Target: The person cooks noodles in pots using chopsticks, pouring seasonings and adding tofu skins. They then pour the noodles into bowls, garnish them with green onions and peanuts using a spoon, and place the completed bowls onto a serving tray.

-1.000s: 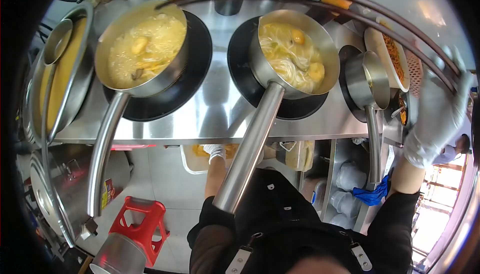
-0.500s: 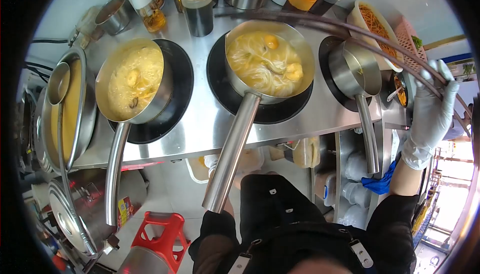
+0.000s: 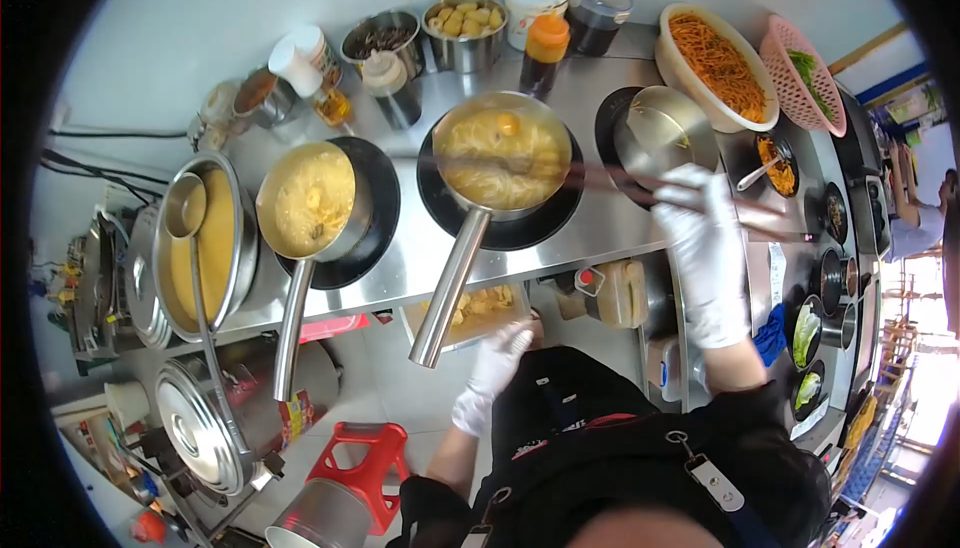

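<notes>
My right hand (image 3: 705, 248), in a white glove, is closed round long dark chopsticks (image 3: 610, 178), blurred by motion, which reach left across the middle pot (image 3: 505, 153) of noodles in yellow broth. My gloved left hand (image 3: 492, 373) hangs below the counter's front edge, beside the middle pot's long handle; its fingers point up near a tray of yellow food (image 3: 480, 316), and whether they hold anything is unclear. To the left, a second pot (image 3: 312, 198) bubbles on a black burner. A third pot (image 3: 665, 133) with clear liquid stands right of the middle one.
At the left, a ladle (image 3: 186, 206) rests in a basin of yellow broth (image 3: 210, 248). Bottles and tubs line the counter's back. Shredded orange food fills a white tub (image 3: 718, 66), next to a pink basket (image 3: 805, 78). A red stool (image 3: 362, 468) stands below. Another person is at far right.
The view has shifted, showing more of the counter's back and right side. My right hand has moved left with the chopsticks, now lower over the middle pot. My left hand has come into fuller view.
</notes>
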Demonstrator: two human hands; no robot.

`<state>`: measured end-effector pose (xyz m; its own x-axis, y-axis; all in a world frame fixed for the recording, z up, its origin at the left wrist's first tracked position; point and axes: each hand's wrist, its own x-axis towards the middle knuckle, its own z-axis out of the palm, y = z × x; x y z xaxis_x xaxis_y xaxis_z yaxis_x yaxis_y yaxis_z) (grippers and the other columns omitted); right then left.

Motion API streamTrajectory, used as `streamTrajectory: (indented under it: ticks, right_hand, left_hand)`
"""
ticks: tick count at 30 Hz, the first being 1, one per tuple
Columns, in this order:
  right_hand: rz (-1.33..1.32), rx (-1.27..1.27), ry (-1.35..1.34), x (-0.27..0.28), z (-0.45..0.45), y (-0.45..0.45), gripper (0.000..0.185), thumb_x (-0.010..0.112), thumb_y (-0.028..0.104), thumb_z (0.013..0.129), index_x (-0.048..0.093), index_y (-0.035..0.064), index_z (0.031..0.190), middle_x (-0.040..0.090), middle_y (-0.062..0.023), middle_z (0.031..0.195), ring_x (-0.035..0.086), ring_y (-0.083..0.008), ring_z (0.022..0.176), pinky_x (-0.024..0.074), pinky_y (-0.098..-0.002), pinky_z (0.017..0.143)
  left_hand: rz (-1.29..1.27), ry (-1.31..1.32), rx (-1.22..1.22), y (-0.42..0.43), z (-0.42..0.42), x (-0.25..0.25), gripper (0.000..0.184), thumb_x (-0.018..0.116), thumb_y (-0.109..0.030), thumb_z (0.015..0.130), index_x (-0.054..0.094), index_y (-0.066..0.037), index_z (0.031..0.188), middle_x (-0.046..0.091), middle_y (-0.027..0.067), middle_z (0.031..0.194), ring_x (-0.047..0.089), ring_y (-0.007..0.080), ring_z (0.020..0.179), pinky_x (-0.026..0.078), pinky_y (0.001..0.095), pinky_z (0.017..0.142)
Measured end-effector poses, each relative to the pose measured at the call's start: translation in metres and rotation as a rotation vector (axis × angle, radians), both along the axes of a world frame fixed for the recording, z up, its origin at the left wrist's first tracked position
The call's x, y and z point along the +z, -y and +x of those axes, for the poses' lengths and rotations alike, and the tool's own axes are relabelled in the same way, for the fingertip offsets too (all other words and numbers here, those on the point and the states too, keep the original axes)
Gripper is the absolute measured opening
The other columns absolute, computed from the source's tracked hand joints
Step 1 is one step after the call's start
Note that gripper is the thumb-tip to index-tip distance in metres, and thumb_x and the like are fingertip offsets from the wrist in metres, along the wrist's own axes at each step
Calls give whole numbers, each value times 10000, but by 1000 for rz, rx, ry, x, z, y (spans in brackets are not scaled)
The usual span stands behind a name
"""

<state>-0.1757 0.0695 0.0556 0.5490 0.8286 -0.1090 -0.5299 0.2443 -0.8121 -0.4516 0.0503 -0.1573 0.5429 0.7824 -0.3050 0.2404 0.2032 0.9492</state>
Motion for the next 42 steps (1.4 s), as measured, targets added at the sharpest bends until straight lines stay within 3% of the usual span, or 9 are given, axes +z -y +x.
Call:
streamTrajectory:
  ticks: [2, 3, 8, 13, 17, 23, 30, 37, 42]
  right_hand:
    - [-142, 151, 174, -13, -43, 2, 337, 492, 291, 979, 541, -25, 1084, 614, -163, 1050, 613, -243, 961, 528, -345, 855]
    - [-105, 268, -375, -40, -49, 4, 337, 493, 299, 979, 542, -19, 1080, 609, -160, 1072, 607, -240, 987, 501, -371, 902]
    - [-156, 653, -925, -64, -132, -2, 323, 502, 288, 975, 543, 36, 1174, 588, -113, 1195, 559, -242, 1114, 458, -379, 981]
    - [2, 1164, 433, -73, -123, -35, 259, 641, 102, 873, 619, -12, 1104, 669, -89, 968, 635, -162, 903, 522, -287, 819]
    - [-138, 881, 317, -75, -127, -122, 277, 650, 78, 851, 616, -21, 1107, 663, -97, 959, 624, -157, 925, 506, -289, 812]
    - [-331, 1, 844, -145, -164, -324, 1054, 868, 263, 602, 258, -42, 1405, 372, -249, 1391, 358, -337, 1310, 307, -390, 1088]
    - [-267, -323, 849, -173, -187, -372, 745, 851, 177, 597, 468, 2, 1212, 552, -195, 1177, 550, -327, 1105, 437, -379, 953]
    - [-124, -50, 1001, -134, -187, -328, 698, 803, 182, 654, 456, 43, 1244, 546, -173, 1179, 554, -323, 1088, 448, -368, 943]
    - [-139, 392, 1849, -72, -191, -302, 696, 790, 174, 636, 460, 17, 1229, 547, -189, 1075, 543, -352, 1033, 469, -404, 882]
  left_hand:
    - [-89, 285, 73, 3, 21, 71, 331, 580, -191, 930, 579, -9, 1206, 605, 105, 1199, 585, 230, 1087, 447, 342, 950]
    - [-37, 365, 150, -2, 33, 106, 388, 561, -197, 941, 526, 11, 1266, 582, 109, 1230, 560, 235, 1127, 425, 349, 982]
    - [93, 301, 723, -46, 49, 170, 389, 346, -240, 1011, 513, 30, 1237, 615, 157, 1154, 599, 215, 1008, 459, 308, 916]
    - [871, -600, 795, -80, -42, 205, 259, 409, -188, 971, 546, -11, 840, 645, 88, 808, 615, 162, 711, 505, 307, 712]
    - [331, 697, 1125, -84, -106, 231, 254, 419, -222, 998, 506, -68, 816, 250, -46, 525, 261, 80, 446, 303, 226, 475]
    - [309, 499, 1233, -83, -161, 241, 306, 393, -253, 1006, 515, -79, 786, 218, -56, 491, 165, 63, 412, 175, 235, 412]
    - [181, 395, 1006, -107, -212, 228, 325, 411, -288, 1016, 543, -34, 863, 255, -55, 503, 216, 61, 413, 233, 237, 416]
    - [75, 402, 974, -137, -239, 215, 358, 398, -290, 1019, 547, -11, 851, 290, -38, 496, 271, 75, 417, 297, 247, 420]
    - [51, 440, 887, -146, -246, 205, 360, 416, -302, 1015, 567, -14, 862, 284, -43, 500, 259, 75, 419, 285, 250, 429]
